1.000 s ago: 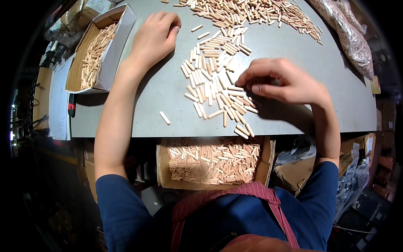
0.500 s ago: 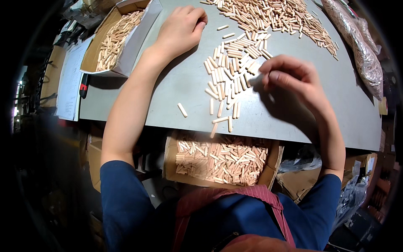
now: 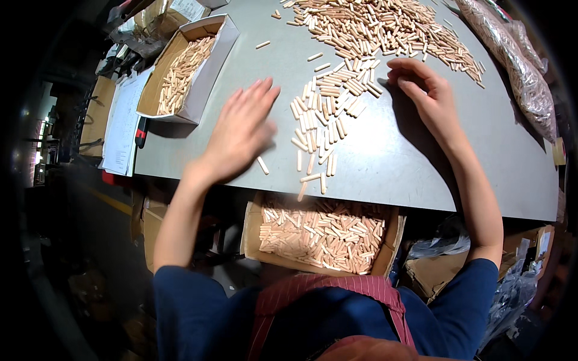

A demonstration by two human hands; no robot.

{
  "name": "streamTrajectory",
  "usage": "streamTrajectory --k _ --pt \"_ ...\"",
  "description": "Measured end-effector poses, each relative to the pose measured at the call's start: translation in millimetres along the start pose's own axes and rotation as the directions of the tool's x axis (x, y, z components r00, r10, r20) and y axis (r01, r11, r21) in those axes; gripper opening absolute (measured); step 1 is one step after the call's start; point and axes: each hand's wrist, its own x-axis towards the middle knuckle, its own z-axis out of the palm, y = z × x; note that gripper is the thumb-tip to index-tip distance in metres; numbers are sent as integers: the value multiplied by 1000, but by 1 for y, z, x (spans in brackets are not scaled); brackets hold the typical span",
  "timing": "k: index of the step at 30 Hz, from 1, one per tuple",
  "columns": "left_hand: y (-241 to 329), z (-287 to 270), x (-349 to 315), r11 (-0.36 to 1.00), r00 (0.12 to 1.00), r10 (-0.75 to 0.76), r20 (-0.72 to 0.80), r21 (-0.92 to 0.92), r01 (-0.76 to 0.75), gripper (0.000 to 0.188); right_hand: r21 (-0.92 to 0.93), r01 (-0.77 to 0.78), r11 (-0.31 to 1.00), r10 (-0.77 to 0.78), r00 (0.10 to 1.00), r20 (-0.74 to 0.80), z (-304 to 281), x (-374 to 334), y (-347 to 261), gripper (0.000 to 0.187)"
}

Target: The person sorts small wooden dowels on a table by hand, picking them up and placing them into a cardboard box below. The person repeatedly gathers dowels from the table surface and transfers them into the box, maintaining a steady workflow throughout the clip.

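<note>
- Head view: the person is standing at the near edge of the grey table [image 3: 385, 162], and everything I am describing is placed relative to that table.
- The left hand [image 3: 241, 132] is hovering flat over the tabletop, fingers spread wide and holding nothing; it is blurred, so whether the palm is touching the surface I cannot tell.
- The right hand [image 3: 424, 90] is resting toward the far right of the table, fingers loosely curled and open, fingertips lying against the edge of the big heap of dowels [image 3: 385, 30]; it seems to be gripping nothing.
- Between the two hands a loose band of wooden dowel pins [image 3: 319, 120] is trailing from the heap down to the table's near edge, probably so pins can be swept off it.
- Directly under that near edge a cardboard box [image 3: 322, 231] is sitting open and half full of pins, seemingly placed there to catch them.
- One stray pin [image 3: 263, 165] is lying just beside the left hand.
- At the table's far left corner a second open box [image 3: 186, 72] is holding more pins, within the left arm's reach.
- Along the table's right rim clear plastic bags of pins [image 3: 518, 60] are lying, partly cut off by the picture's edge.
- The floor left of the table is dark, and the papers [image 3: 123, 120] there are too warped to make out.
</note>
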Motion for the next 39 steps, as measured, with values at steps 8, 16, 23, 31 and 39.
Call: streamTrajectory --k 8,16,23,31,39 --pt "56 7 -27 980 998 -11 61 199 -2 117 -205 199 958 -174 976 133 22 -10 2 56" --pt "45 6 16 997 998 10 64 78 -15 104 -185 176 967 -157 981 110 27 -11 -4 63" --pt "36 19 46 996 996 85 -29 26 -84 88 -162 171 972 -151 980 132 30 -13 -3 66" --pt "41 11 40 893 997 72 -20 -444 -73 72 324 -81 942 -50 926 375 35 -22 -19 65" --pt "38 0 35 467 974 -219 -52 -882 58 66 420 -296 858 121 911 394 23 -12 -33 59"
